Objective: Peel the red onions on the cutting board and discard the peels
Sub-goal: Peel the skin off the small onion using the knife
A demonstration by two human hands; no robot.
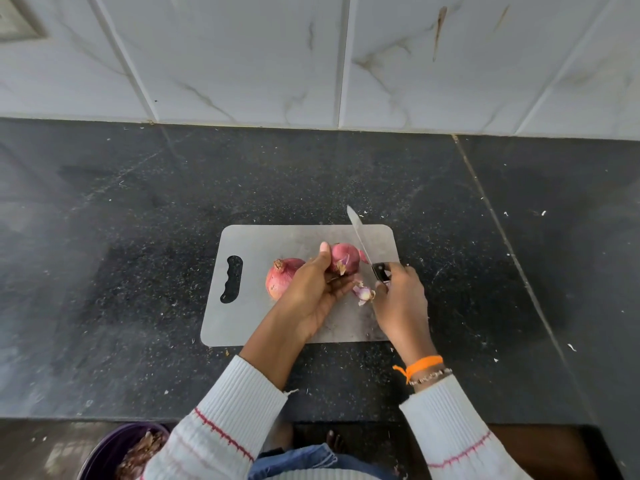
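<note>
A grey cutting board (pixel 263 317) lies on the dark counter. My left hand (pixel 318 289) holds a red onion (pixel 346 259) just above the board, thumb up along its left side. A second red onion (pixel 282 277), still in its skin, rests on the board to the left, partly hidden behind that hand. My right hand (pixel 400 299) grips the black handle of a knife (pixel 362 239) whose blade points away, just right of the held onion. A cut piece of onion end with peel (pixel 363 293) lies on the board between my hands.
The black speckled counter (pixel 138 237) spreads wide on both sides, ending at a white tiled wall (pixel 311 64) behind. A purple bin (pixel 121 452) with onion peels stands on the floor at the lower left. Small scraps dot the counter.
</note>
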